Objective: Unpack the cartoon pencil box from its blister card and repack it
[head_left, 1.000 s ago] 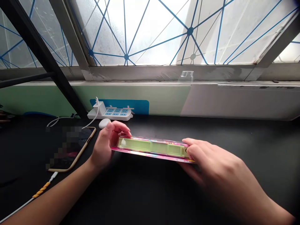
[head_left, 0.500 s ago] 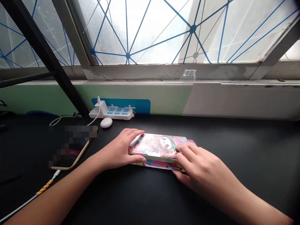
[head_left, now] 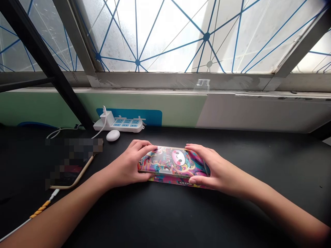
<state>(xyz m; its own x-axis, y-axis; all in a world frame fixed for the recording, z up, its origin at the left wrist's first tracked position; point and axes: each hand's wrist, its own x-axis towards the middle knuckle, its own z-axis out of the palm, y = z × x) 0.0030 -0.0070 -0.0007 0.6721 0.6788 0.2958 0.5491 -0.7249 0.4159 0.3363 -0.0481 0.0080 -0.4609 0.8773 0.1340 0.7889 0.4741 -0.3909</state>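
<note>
A colourful pencil box (head_left: 172,162) with a cartoon lid lies flat on the black desk (head_left: 165,217), lid face up. My left hand (head_left: 129,165) grips its left end, thumb on the near edge and fingers curled over the far edge. My right hand (head_left: 214,168) grips the right end the same way, thumb at the near front corner.
A phone (head_left: 73,163) on a charging cable (head_left: 38,210) lies at the left. Behind it sit a white power strip (head_left: 120,124) and a small white oval object (head_left: 113,135). A clear plastic piece (head_left: 202,85) rests on the window sill.
A second ago I held the box tilted with its green inside showing. Its lid then came face up on the desk, and my right hand moved from on top to gripping the right end.
</note>
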